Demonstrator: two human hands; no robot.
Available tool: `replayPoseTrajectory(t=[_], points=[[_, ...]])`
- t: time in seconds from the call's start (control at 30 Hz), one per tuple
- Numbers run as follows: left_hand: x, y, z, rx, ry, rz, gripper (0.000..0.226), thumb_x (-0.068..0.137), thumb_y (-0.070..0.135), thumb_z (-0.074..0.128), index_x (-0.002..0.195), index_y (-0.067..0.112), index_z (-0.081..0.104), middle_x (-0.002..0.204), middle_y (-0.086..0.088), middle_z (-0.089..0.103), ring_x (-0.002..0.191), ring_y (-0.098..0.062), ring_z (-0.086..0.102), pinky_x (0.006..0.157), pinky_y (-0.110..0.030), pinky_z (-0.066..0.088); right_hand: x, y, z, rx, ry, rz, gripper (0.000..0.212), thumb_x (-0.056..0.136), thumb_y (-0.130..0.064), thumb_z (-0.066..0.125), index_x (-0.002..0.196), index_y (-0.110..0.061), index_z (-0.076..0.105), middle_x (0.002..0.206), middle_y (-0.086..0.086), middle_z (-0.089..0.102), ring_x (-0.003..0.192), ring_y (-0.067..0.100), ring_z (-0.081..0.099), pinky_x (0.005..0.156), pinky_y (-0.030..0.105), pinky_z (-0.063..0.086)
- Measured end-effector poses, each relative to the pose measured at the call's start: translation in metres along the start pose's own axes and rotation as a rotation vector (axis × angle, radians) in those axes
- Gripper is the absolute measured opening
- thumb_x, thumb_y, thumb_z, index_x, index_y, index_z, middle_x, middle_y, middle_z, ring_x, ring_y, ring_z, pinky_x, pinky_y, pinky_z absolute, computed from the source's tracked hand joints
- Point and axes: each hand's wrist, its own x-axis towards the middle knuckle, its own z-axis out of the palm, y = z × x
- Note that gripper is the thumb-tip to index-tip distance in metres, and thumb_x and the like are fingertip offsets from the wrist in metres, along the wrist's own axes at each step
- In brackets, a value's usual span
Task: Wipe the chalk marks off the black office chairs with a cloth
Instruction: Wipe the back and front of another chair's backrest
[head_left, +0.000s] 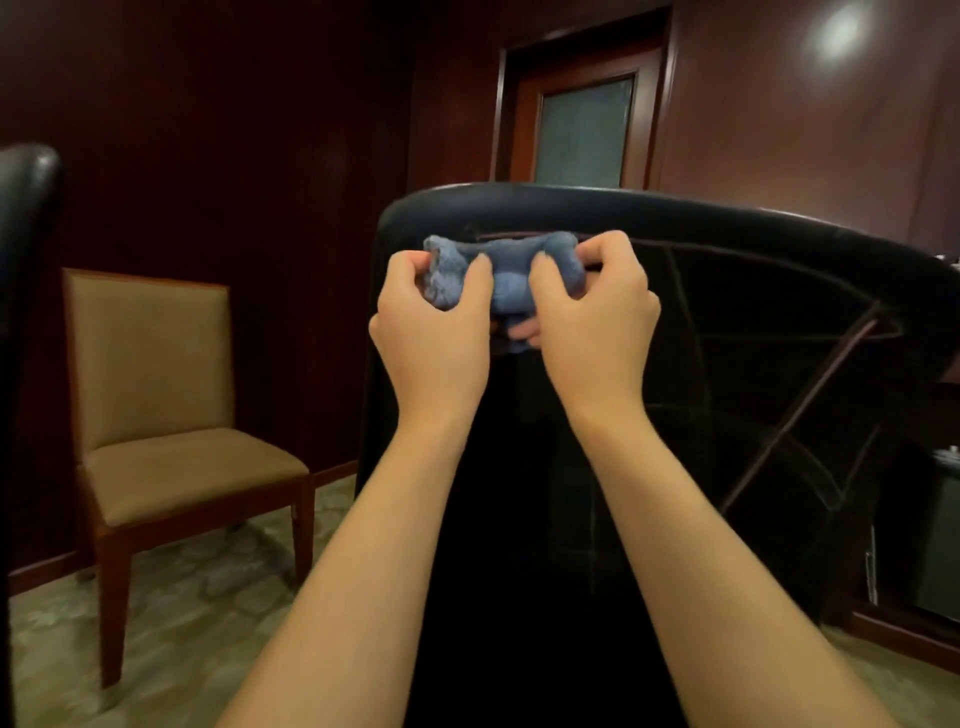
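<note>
Both hands grip a bunched blue cloth (501, 275) in front of the upper back of a black office chair (701, 322). Left hand (434, 325) pinches the cloth's left end w/ thumb and curled fingers; right hand (597, 317) curls round its right end. Cloth looks held just off the leather, though contact can't be confirmed. Pale chalk lines (826, 379) cross the backrest at right. Bkgd: tan wooden chair (156, 374) at left, door (582, 119) behind, patterned carpet (182, 613) below.
</note>
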Motion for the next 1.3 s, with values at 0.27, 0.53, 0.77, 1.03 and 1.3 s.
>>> replayPoseTrajectory(t=[0.27,0.53,0.77,1.03,1.3], points=[[-0.041,-0.041,-0.019,0.04,-0.06,-0.056,0.01,0.091,0.021,0.069,0.093,0.02,0.06,0.074,0.009,0.065,0.071,0.002,0.062,0.063,-0.01,0.042,-0.055,0.04,0.003,0.004,0.01,0.157,0.01,0.095,-0.019,0.063,0.092,-0.015,0.054,0.064,-0.001,0.067,0.054,0.003,0.066,0.051,0.014,0.049],[0.02,0.005,-0.003,-0.006,0.108,0.056,0.008,0.095,0.025,0.063,0.094,0.021,0.057,0.074,0.017,0.057,0.071,0.001,0.056,0.065,-0.011,0.037,0.004,-0.004,0.018,0.037,-0.009,-0.1,0.013,0.096,-0.023,0.063,0.097,-0.014,0.055,0.07,0.0,0.069,0.055,0.003,0.068,0.055,0.026,0.058],[0.06,0.023,0.003,-0.018,0.081,0.027,0.012,0.083,0.032,0.062,0.085,0.019,0.061,0.078,0.007,0.068,0.084,-0.022,0.067,0.078,-0.046,0.056,0.045,-0.027,0.025,-0.145,-0.013,-0.196,0.012,0.093,-0.024,0.059,0.091,-0.019,0.049,0.074,0.003,0.067,0.059,0.016,0.069,0.056,0.038,0.059],[-0.013,-0.023,-0.012,0.04,0.038,-0.151,0.009,0.089,0.024,0.063,0.085,0.018,0.06,0.073,0.004,0.065,0.074,-0.019,0.063,0.076,-0.048,0.054,-0.012,0.024,0.009,-0.252,-0.184,0.007,0.011,0.088,-0.023,0.057,0.08,-0.025,0.05,0.066,0.002,0.064,0.058,0.021,0.067,0.056,0.045,0.058],[0.051,0.046,0.008,-0.03,0.061,0.077,0.01,0.089,0.023,0.066,0.085,0.017,0.06,0.068,0.01,0.06,0.062,0.002,0.057,0.064,-0.019,0.046,0.052,-0.032,0.004,-0.121,-0.046,-0.142,0.013,0.09,-0.019,0.058,0.081,-0.02,0.049,0.07,0.007,0.066,0.058,0.019,0.069,0.056,0.04,0.06]])
